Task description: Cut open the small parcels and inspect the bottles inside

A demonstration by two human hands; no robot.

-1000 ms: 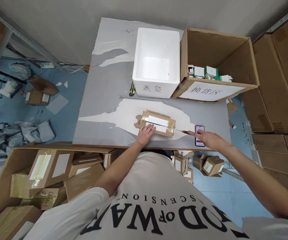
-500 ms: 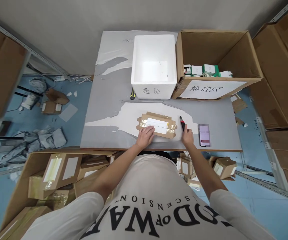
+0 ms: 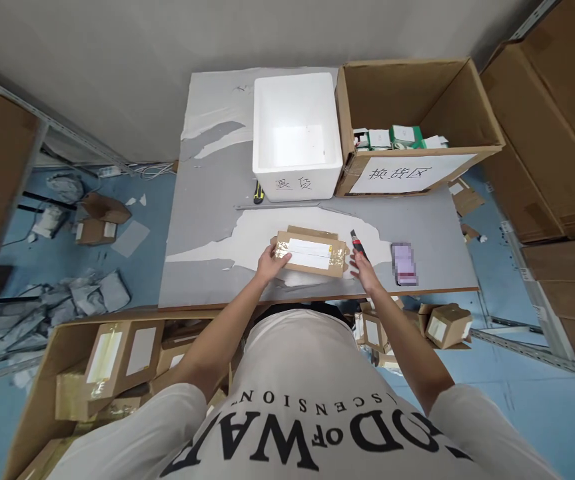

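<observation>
A small flat cardboard box with a white label and clear tape lies at the front middle of the table. My left hand grips its left end, thumb on top and fingers round the side. At the opposite end, my right hand holds a red and black utility knife, its tip pointing away from me. The fingers of that hand are close to the box's right edge; whether they touch it I cannot tell. To the right lies a phone, its screen blurred.
A white foam box and a large cardboard box holding small cartons stand at the back. Beside the foam box lies a yellow and black cutter. Below the table's front edge, a big carton holds several parcels.
My left hand has shifted from the label to the box's left end. The box looks slightly raised or tilted. My right hand, with the knife, has come in closer to the box's right end.
</observation>
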